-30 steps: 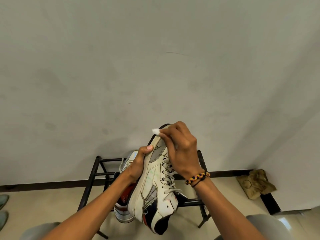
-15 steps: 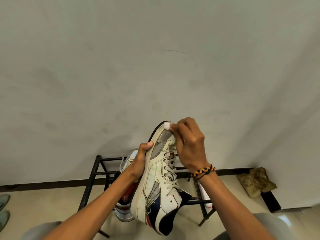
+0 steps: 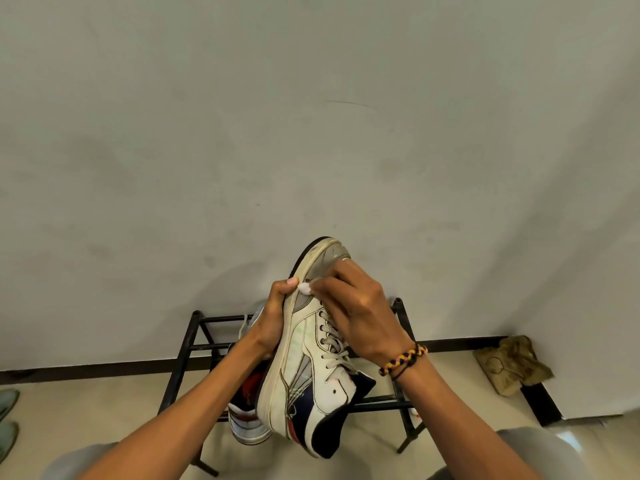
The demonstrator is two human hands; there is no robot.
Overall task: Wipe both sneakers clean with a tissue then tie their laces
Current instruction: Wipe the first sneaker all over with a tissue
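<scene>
A white sneaker [image 3: 300,368] with grey and navy panels stands in the air, toe up, laces loose. My left hand [image 3: 273,317] grips it from the sole side, thumb on the sole's edge. My right hand [image 3: 353,311] pinches a small wad of white tissue [image 3: 304,287] against the grey panel just below the toe, close to my left thumb. The second sneaker [image 3: 246,410] rests on the black rack behind, mostly hidden by my left arm and the held shoe.
A black metal shoe rack [image 3: 194,344] stands against the grey wall. A crumpled brown cloth [image 3: 512,364] lies on the floor at the right by the skirting. Grey-green footwear [image 3: 7,420] shows at the left edge.
My right hand has slid the tissue from the toe tip down the left side of the toe panel to my left thumb. The sneaker has risen a little.
</scene>
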